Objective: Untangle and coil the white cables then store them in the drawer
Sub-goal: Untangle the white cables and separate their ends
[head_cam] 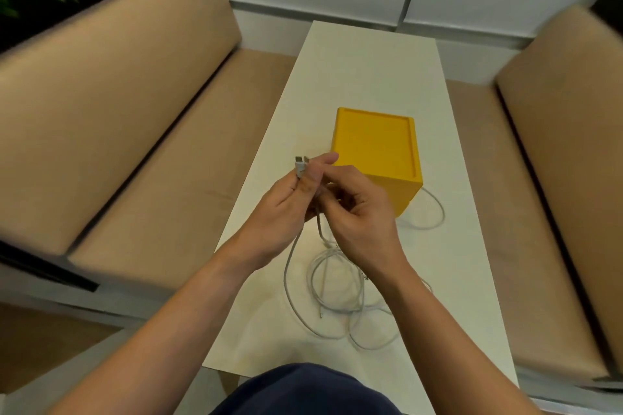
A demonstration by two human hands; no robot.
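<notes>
**Picking the tangle apart**

The left hand (286, 209) pinched two plugs (299, 166); the right hand (357, 216) pinched the cord (318, 224) beside it. The white cables (337, 300) lay tangled on the counter (371, 71), near the yellow drawer box (374, 145). Next, I think, they needed gentle pulling apart.

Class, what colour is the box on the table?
Yellow: the box shows best in the head view.

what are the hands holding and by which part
The left hand pinches the white cables just below their plug ends; the right hand grips them a little lower.
</notes>
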